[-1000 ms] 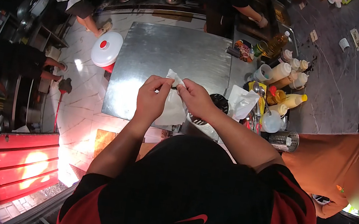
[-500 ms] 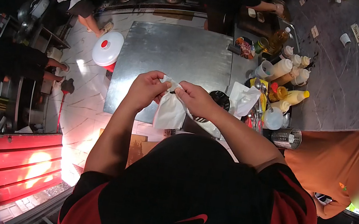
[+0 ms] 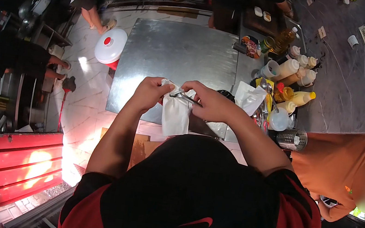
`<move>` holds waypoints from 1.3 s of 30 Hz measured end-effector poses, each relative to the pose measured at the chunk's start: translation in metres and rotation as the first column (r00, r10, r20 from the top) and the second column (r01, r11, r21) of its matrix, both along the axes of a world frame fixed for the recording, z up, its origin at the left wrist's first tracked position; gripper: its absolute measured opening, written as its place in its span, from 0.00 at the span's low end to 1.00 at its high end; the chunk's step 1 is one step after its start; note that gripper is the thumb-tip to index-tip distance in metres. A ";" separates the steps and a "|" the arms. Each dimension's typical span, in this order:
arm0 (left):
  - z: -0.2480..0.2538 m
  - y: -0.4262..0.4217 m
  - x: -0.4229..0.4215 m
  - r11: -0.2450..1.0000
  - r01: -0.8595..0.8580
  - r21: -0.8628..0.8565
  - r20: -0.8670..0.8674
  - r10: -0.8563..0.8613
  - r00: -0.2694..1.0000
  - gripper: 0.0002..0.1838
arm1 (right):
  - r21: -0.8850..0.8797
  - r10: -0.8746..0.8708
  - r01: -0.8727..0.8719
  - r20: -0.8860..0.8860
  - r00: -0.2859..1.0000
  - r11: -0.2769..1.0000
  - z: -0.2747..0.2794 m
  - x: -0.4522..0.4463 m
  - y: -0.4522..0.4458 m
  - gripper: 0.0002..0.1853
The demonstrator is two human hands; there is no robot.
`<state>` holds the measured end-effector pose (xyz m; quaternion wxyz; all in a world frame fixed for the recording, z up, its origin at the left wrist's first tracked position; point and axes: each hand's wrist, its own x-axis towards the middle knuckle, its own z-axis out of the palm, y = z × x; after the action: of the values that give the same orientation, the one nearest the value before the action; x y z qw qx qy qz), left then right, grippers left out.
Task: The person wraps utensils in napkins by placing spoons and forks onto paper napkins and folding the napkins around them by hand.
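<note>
My left hand [image 3: 149, 94] is closed on the top of a white cloth or paper napkin [image 3: 175, 117], which hangs down above the near edge of the steel table [image 3: 179, 50]. My right hand [image 3: 212, 103] grips a slim metal utensil [image 3: 190, 99] with a dark shaft. Its tip points left and touches the upper part of the napkin; the kind of utensil cannot be made out. Just behind my right hand a black perforated basket [image 3: 226, 93] is mostly covered. Beside it lies a crumpled white paper [image 3: 249, 98].
Right of the table stand several sauce bottles [image 3: 286, 69], an oil bottle [image 3: 285, 40] and a perforated steel holder [image 3: 292, 139]. A white-lidded container [image 3: 110, 45] is at the left. A person in orange [image 3: 329, 167] is close on my right; others work farther off.
My right hand has shifted from pinching the napkin to gripping the utensil, whose shaft now shows. My left hand keeps hold of the napkin, which hangs slightly lower and farther right.
</note>
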<state>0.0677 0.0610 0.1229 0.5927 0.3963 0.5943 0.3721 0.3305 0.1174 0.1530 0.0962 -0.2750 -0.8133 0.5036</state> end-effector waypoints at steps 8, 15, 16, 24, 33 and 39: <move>-0.024 0.003 0.001 0.992 -0.116 -0.051 0.132 0.122 0.984 0.11 | 0.655 -0.036 -0.042 0.105 0.994 0.755 -0.018 -0.016 -0.028 0.40; -0.019 -0.003 0.007 0.989 -0.089 -0.118 0.194 0.111 0.975 0.11 | 0.105 -0.157 0.160 -0.035 0.987 0.982 -0.032 -0.014 -0.002 0.20; -0.021 -0.004 0.007 0.991 -0.078 -0.110 0.192 0.099 0.976 0.11 | -0.044 -0.196 0.195 -0.026 0.980 0.980 -0.037 -0.014 0.000 0.18; -0.015 -0.011 0.010 0.998 -0.007 -0.066 0.201 0.020 0.979 0.12 | -0.452 -0.309 0.353 0.170 0.936 0.819 -0.008 -0.024 -0.001 0.14; -0.018 -0.016 0.011 0.999 -0.018 -0.038 0.230 0.026 0.973 0.14 | -0.683 -0.260 0.281 0.137 0.956 0.674 -0.012 -0.017 0.007 0.15; -0.016 -0.022 0.015 1.000 0.010 0.004 0.220 -0.010 0.976 0.16 | -0.648 -0.245 0.272 0.134 0.960 0.711 -0.019 -0.014 0.011 0.15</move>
<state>0.0831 0.0390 0.1070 0.6562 0.3565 0.5227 0.4113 0.3166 0.1280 0.1342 0.0467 -0.4118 -0.5376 0.7343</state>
